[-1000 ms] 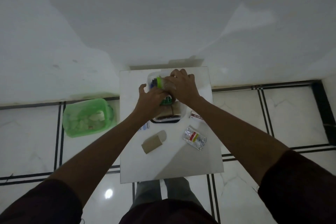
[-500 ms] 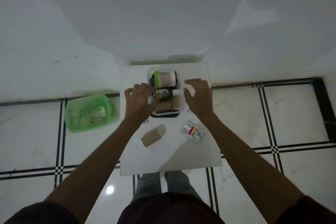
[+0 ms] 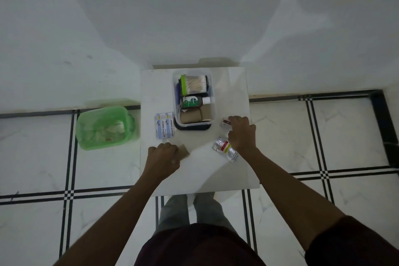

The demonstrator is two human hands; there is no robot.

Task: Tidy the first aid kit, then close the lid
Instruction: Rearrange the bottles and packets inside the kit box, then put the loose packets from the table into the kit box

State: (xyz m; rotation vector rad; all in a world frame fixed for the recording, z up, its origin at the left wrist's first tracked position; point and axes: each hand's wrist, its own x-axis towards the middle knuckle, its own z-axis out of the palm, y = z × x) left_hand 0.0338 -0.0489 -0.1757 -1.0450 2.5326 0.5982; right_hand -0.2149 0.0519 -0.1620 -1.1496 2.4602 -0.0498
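Observation:
The first aid kit (image 3: 212,93) is a clear box at the back middle of the white table (image 3: 198,177), standing on a dark lid (image 3: 192,127). Inside lie a green-lidded cotton swab tub (image 3: 194,84), a green bottle (image 3: 191,101) and tan bandage rolls (image 3: 195,115). My left hand (image 3: 163,157) is curled over a brown bandage roll (image 3: 184,151) on the near left of the table. My right hand (image 3: 241,134) has its fingertips bent over a small red and white box (image 3: 225,122). A foil blister pack (image 3: 224,149) lies just under its wrist.
Antiseptic bandage strips (image 3: 164,125) lie flat to the left of the kit. A green plastic bin (image 3: 105,127) with scraps in it stands on the tiled floor left of the table. A white wall rises behind the table.
Both hands have left the kit and come back toward me. The left has dropped onto the brown roll, the right onto the small box. The swab tub now lies in the kit.

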